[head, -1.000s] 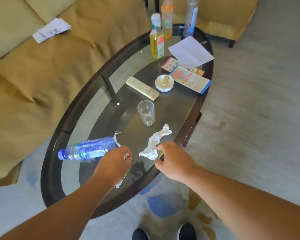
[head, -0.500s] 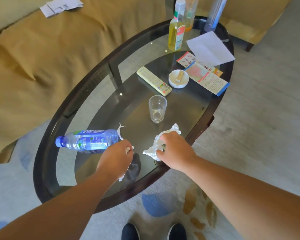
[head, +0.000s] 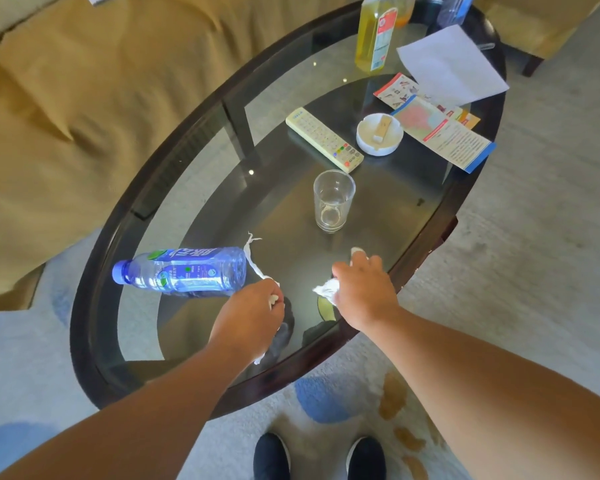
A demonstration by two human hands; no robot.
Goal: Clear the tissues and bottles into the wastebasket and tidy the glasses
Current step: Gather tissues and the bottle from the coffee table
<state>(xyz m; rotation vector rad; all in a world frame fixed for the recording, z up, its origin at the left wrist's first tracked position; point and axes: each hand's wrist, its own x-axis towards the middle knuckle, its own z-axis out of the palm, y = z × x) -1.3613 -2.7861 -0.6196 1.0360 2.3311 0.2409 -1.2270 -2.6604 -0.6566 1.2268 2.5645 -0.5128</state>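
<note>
Three upright bottles at the table's (head: 84,306) far end are cut off by the top edge, incl. the yellow bottle (head: 374,32). Most of the crumpled tissue (head: 324,291) is covered by the right hand (head: 362,289), fingers curled round it, w/ bits showing either side. The twisted tissue (head: 254,263) is pinched in the left hand (head: 248,313), knuckles up, fingertips hidden. Its strand lies against the base of the water bottle (head: 181,271), which is laid on its side. The glass (head: 333,200) is stood upright beyond both hands.
</note>
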